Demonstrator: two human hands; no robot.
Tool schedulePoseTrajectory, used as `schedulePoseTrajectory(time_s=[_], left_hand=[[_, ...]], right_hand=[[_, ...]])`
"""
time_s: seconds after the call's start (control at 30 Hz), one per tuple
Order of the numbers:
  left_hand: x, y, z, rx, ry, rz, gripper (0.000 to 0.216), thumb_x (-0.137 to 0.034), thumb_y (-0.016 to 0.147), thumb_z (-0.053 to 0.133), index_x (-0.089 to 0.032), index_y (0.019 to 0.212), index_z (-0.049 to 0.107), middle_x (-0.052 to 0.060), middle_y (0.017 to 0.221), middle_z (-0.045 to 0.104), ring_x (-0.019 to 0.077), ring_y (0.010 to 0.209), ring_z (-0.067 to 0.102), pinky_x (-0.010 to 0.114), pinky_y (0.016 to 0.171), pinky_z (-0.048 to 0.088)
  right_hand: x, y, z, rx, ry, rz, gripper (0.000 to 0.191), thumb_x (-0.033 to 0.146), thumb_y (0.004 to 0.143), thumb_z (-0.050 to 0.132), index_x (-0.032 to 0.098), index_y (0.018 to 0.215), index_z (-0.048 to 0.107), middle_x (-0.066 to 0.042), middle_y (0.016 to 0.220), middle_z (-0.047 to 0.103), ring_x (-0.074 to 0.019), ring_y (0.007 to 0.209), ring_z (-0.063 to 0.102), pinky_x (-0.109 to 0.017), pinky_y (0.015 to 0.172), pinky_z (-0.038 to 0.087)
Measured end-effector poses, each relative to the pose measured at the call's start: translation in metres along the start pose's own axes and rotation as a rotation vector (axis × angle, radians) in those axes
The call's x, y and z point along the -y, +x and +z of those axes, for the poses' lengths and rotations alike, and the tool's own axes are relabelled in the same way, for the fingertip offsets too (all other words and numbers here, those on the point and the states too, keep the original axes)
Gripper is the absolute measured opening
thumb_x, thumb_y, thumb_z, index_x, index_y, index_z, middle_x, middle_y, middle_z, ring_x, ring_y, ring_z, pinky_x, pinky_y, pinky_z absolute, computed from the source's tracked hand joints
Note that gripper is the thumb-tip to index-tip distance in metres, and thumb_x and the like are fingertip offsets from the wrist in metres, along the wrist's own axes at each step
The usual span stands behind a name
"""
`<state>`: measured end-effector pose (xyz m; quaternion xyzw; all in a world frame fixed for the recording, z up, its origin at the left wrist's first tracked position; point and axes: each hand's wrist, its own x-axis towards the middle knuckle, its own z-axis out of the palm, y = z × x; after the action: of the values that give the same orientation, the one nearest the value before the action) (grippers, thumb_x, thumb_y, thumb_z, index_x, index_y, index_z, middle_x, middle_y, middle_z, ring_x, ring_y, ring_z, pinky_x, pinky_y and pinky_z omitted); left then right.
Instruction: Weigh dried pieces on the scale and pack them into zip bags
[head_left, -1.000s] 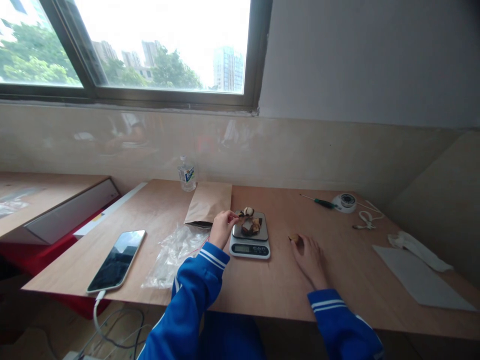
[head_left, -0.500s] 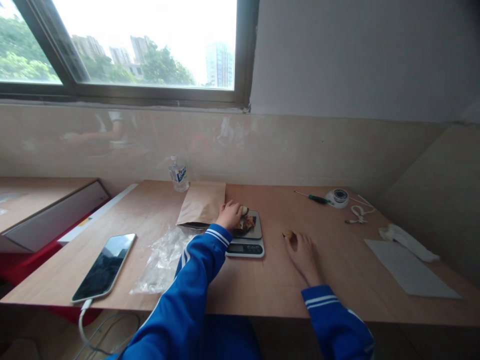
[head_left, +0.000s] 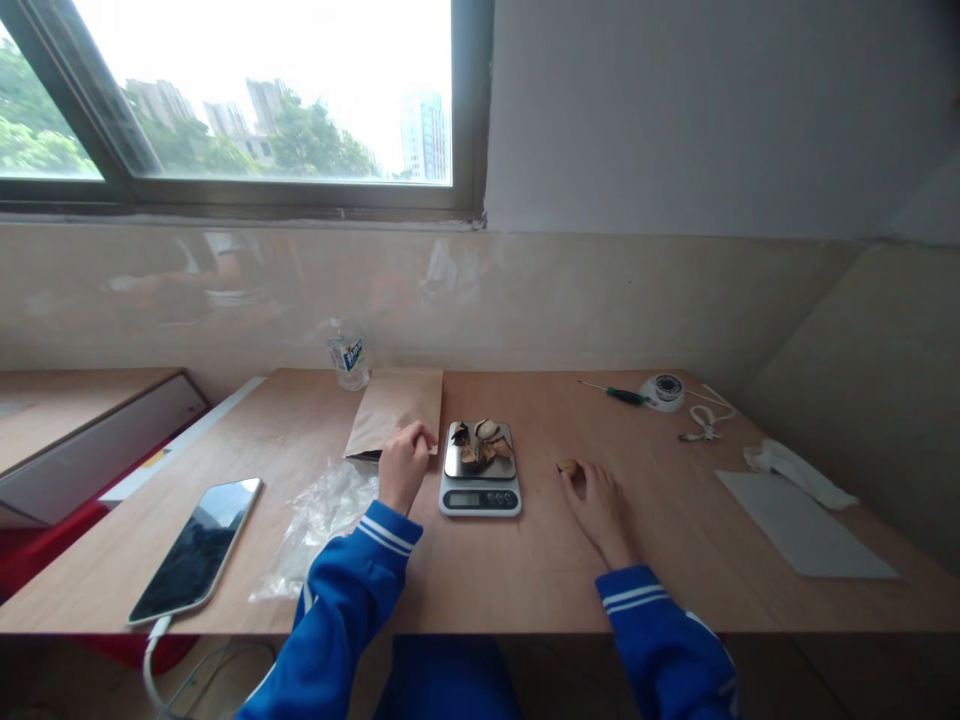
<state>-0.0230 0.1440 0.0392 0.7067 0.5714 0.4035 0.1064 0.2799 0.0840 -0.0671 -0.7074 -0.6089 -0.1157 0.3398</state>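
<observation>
A small digital scale (head_left: 480, 494) stands on the wooden table (head_left: 525, 560) with several dark and pale food pieces (head_left: 480, 444) on its steel platform. My left hand (head_left: 403, 466) rests just left of the scale, fingers curled, at the near edge of a brown paper bag (head_left: 396, 420); whether it holds anything is hidden. My right hand (head_left: 598, 505) lies flat on the table to the right of the scale, fingertips touching a small brown piece (head_left: 568, 467).
A crumpled clear plastic bag (head_left: 319, 520) and a phone (head_left: 196, 548) on a cable lie at the left. A water bottle (head_left: 347, 355) stands by the wall. A screwdriver (head_left: 609, 392), a round white device (head_left: 663, 391), a cord and white paper (head_left: 802, 525) are at the right.
My left hand has drawn back from the scale's platform to the table beside the paper bag. The food pieces on the scale are now uncovered. My right hand has stayed by the brown piece.
</observation>
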Motion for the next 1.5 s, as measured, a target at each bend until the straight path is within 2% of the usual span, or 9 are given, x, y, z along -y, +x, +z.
schedulePoseTrajectory(time_s=[0.07,0.17,0.27,0.37,0.53,0.7,0.9,1.3,1.5], left_hand=[[0.017,-0.012,-0.010,0.014,0.053,-0.069,0.025,-0.015,0.076,0.036,-0.020,0.061,0.055,0.003,0.069,0.064,0.0188,0.074,0.059,0.031,0.072,0.045],[0.046,-0.025,-0.016,0.030,0.162,-0.117,0.026,-0.016,0.076,0.035,-0.019,0.066,0.058,0.006,0.075,0.065,0.0220,0.080,0.060,0.035,0.079,0.046],[0.069,-0.031,-0.011,-0.012,0.236,-0.056,0.030,-0.013,0.077,0.035,-0.013,0.089,0.062,0.012,0.096,0.066,0.0241,0.097,0.059,0.037,0.091,0.044],[0.080,-0.032,-0.001,0.014,0.254,0.027,0.038,-0.011,0.080,0.032,-0.010,0.108,0.058,0.015,0.118,0.059,0.0232,0.112,0.054,0.037,0.098,0.042],[0.081,-0.022,0.011,0.201,0.359,0.100,0.038,-0.016,0.088,0.031,-0.009,0.118,0.053,0.016,0.120,0.058,0.0249,0.114,0.052,0.040,0.102,0.037],[0.079,-0.007,0.019,0.337,0.506,0.073,0.037,-0.015,0.088,0.030,-0.013,0.116,0.054,0.016,0.111,0.062,0.0261,0.109,0.054,0.038,0.093,0.040],[0.075,-0.001,0.025,0.312,0.575,0.058,0.036,-0.023,0.092,0.026,-0.016,0.104,0.059,0.015,0.108,0.064,0.0292,0.104,0.055,0.043,0.089,0.038],[0.085,-0.002,0.030,0.205,0.532,0.004,0.036,-0.028,0.091,0.029,-0.007,0.111,0.050,0.021,0.110,0.059,0.0286,0.108,0.054,0.040,0.092,0.038],[0.087,-0.003,0.030,0.236,0.550,-0.007,0.031,-0.015,0.085,0.032,-0.005,0.109,0.050,0.022,0.108,0.060,0.0273,0.105,0.056,0.038,0.091,0.038]], right_hand=[[0.000,0.000,0.000,0.005,-0.014,0.004,0.036,0.044,0.087,0.039,0.017,0.103,0.056,-0.012,0.100,0.063,-0.0247,0.093,0.055,-0.037,0.079,0.041],[0.000,0.000,0.000,0.014,-0.014,0.004,0.036,0.044,0.087,0.039,0.017,0.102,0.056,-0.011,0.100,0.063,-0.0244,0.092,0.055,-0.037,0.078,0.041],[-0.001,0.000,0.000,0.008,-0.003,0.000,0.036,0.045,0.087,0.039,0.017,0.101,0.056,-0.011,0.100,0.063,-0.0240,0.093,0.055,-0.036,0.079,0.041],[-0.002,-0.001,0.001,-0.004,-0.005,-0.007,0.037,0.046,0.087,0.039,0.016,0.101,0.056,-0.012,0.101,0.063,-0.0243,0.093,0.055,-0.037,0.080,0.040],[-0.001,-0.001,0.000,0.007,-0.002,-0.005,0.038,0.047,0.087,0.038,0.017,0.102,0.056,-0.012,0.101,0.063,-0.0248,0.094,0.055,-0.038,0.080,0.041],[0.001,0.000,-0.002,0.007,0.010,0.018,0.039,0.046,0.087,0.038,0.016,0.102,0.056,-0.012,0.100,0.063,-0.0248,0.094,0.055,-0.038,0.081,0.041],[0.003,0.001,-0.004,0.033,-0.008,0.025,0.039,0.046,0.087,0.039,0.016,0.103,0.056,-0.012,0.101,0.063,-0.0254,0.095,0.055,-0.038,0.081,0.041],[0.003,0.000,-0.004,0.015,0.000,0.011,0.037,0.045,0.087,0.039,0.016,0.101,0.056,-0.011,0.101,0.063,-0.0242,0.094,0.055,-0.037,0.081,0.041],[0.003,0.000,-0.003,0.006,-0.005,0.017,0.038,0.045,0.088,0.037,0.016,0.101,0.056,-0.012,0.097,0.063,-0.0246,0.092,0.055,-0.037,0.078,0.041]])
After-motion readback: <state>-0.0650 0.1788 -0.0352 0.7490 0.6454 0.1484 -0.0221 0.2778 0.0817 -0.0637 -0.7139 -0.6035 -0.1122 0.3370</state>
